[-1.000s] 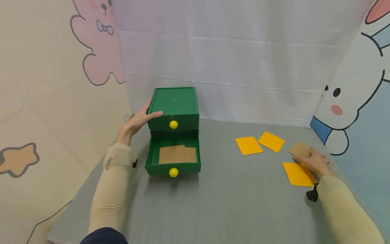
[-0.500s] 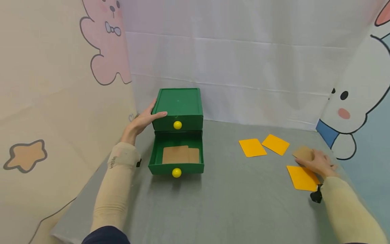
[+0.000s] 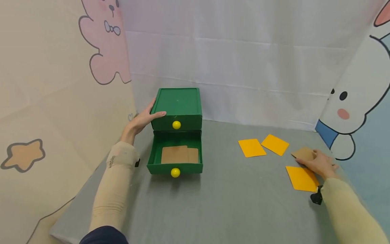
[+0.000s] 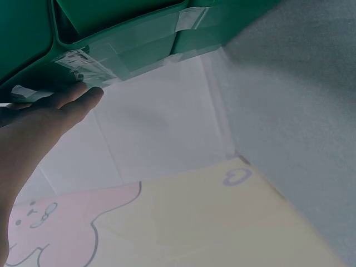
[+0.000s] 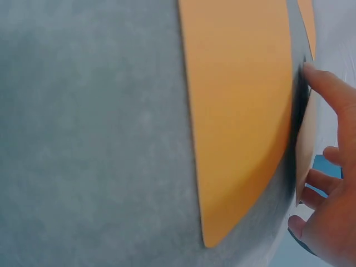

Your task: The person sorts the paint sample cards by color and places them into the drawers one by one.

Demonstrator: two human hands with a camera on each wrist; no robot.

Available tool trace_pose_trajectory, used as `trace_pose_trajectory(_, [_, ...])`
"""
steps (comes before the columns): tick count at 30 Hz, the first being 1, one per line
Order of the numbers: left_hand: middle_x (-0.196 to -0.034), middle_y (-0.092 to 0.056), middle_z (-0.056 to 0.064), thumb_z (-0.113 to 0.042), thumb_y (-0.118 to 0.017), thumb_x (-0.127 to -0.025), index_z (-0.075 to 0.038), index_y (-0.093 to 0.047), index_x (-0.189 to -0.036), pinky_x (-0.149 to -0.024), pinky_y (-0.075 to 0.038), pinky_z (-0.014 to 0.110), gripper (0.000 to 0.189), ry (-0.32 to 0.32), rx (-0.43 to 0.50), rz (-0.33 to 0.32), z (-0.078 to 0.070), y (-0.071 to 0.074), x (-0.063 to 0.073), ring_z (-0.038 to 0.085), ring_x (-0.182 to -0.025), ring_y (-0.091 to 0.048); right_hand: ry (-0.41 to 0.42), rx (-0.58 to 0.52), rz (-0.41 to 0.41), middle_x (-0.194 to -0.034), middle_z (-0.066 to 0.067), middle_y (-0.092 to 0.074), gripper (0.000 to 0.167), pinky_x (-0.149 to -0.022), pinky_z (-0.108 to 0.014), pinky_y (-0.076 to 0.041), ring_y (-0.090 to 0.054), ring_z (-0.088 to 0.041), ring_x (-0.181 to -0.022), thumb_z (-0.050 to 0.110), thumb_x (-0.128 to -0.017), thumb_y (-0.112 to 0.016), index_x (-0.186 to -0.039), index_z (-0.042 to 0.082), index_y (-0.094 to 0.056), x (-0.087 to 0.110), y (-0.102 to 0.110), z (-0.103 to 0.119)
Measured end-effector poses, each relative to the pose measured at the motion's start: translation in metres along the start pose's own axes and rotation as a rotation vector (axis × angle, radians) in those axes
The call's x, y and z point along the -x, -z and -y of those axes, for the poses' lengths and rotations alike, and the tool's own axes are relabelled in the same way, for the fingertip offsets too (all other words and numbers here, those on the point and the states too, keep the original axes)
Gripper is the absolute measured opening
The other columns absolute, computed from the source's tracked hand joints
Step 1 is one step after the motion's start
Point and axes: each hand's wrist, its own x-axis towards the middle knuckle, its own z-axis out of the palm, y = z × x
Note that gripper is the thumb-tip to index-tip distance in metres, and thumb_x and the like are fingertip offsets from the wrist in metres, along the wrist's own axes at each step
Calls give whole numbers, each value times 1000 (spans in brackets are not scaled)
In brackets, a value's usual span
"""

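My left hand (image 3: 141,122) rests on the left side of a green drawer box (image 3: 179,101), thumb straight across its front top edge. In the left wrist view, straight fingers (image 4: 83,103) lie against the taped side of the box. Its lower drawer (image 3: 158,168) is pulled out, with brown cards (image 3: 174,155) lying inside. At the right, my right hand (image 3: 321,165) pinches a brown card (image 3: 302,153) by its edges. The right wrist view shows that card edge-on and tilted between thumb and fingers. An orange card (image 3: 301,178) lies just in front of this hand.
Two more orange cards (image 3: 252,147) (image 3: 275,144) lie on the grey table (image 3: 231,203) between the box and my right hand. Yellow knobs (image 3: 176,125) stick out from both drawers. A white cloth (image 3: 231,67) hangs behind, with patterned sheets at both sides.
The head view has shifted slightly. My left hand stays on the box, and my right hand stays at the brown card, with little movement.
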Motion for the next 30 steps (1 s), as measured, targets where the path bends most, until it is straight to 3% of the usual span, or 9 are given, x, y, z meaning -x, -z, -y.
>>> trace_pose_trajectory(9, [-163,16,-4,-42,-59,-93,-32,15,-153,-121,-1,58,97,-18,-12,-7,-5,3,0,24,-151,12,35,-19,-78,-138,-47,-23,107,-93,-83,-7,-17,-67,-120,66,-85,-56,-146,-13,-18,3,-1,24])
trace_pose_trajectory(20, [-163,16,-3,-43,-59,-92,-32,16,-153,-120,-1,61,97,0,-14,-8,-2,1,-1,25,-151,12,210,-25,-202,-136,-41,-36,99,-91,-76,-13,-26,-60,-118,60,-82,-64,-144,-9,-30,8,-11,61])
trace_pose_trajectory(30, [-162,18,-3,-44,-58,-93,-30,17,-153,-119,0,61,97,10,-25,-2,-1,-2,3,25,-151,14,332,29,-228,-141,-34,-39,94,-87,-69,-25,-33,-56,-120,60,-81,-67,-144,-3,-37,24,-14,98])
